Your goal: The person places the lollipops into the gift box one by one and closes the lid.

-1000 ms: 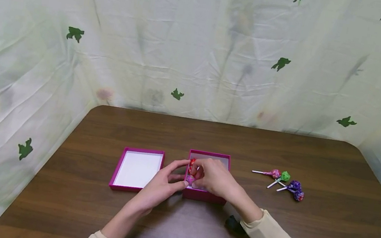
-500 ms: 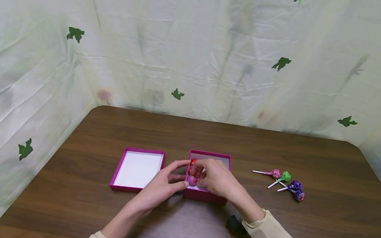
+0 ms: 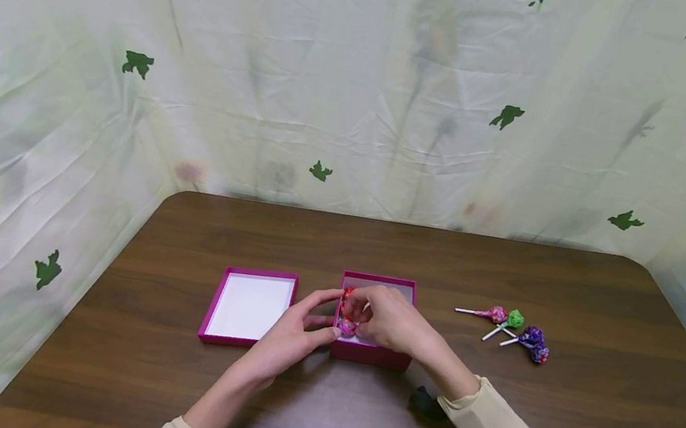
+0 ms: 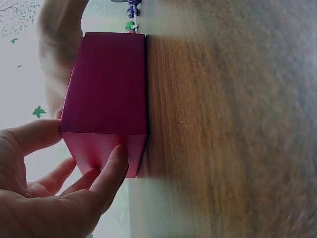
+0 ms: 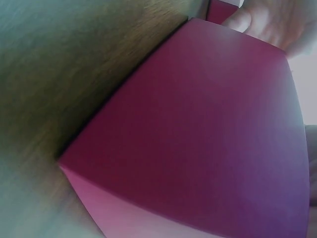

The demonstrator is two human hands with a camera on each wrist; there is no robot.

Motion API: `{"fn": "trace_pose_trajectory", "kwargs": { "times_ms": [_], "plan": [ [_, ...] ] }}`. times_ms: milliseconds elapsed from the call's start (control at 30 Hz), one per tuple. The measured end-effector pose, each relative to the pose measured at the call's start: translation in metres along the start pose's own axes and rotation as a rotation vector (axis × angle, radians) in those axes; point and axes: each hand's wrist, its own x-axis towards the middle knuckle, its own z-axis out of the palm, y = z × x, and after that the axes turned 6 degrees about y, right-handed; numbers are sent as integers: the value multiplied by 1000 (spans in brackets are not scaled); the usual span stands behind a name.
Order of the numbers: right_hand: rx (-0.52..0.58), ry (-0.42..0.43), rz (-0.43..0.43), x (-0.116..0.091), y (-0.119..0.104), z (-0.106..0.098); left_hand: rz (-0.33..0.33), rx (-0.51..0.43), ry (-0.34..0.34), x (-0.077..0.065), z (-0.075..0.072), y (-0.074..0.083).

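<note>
An open magenta box [image 3: 369,354] sits mid-table; it fills the wrist views [image 4: 106,84] [image 5: 198,139]. My left hand [image 3: 334,311] pinches its near left corner, thumb on the front wall and fingers on the left side [image 4: 74,163]. My right hand [image 3: 357,313] reaches into the box from the right, fingers curled on a pink-wrapped lollipop [image 3: 347,327]. A red-wrapped lollipop [image 3: 347,292] lies in the box just behind it. The rest of the box's inside is hidden by my right hand.
The box's lid [image 3: 248,304] lies upside down, white inside up, just left of the box. Several wrapped lollipops [image 3: 516,330] in pink, green and purple lie on the brown table [image 3: 589,403] to the right. Printed cloth walls surround the table.
The right hand has sunk slightly into the box and the pink lollipop shows more at its near left corner. The left hand and box have stayed put.
</note>
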Motion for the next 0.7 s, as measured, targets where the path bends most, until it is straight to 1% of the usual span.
{"fn": "trace_pose_trajectory", "kwargs": {
  "times_ms": [133, 300, 400, 700],
  "plan": [
    [6, -2, -4, 0, 1, -1, -2, -2, 1, 0, 0, 0],
    [87, -5, -10, 1, 3, -5, -3, -5, 4, 1, 1, 0],
    [144, 12, -6, 0, 3, -8, -8, -5, 5, 1, 1, 0],
    [225, 80, -17, -10, 2, -24, -32, -5, 3, -1, 0, 2]
  ]
}}
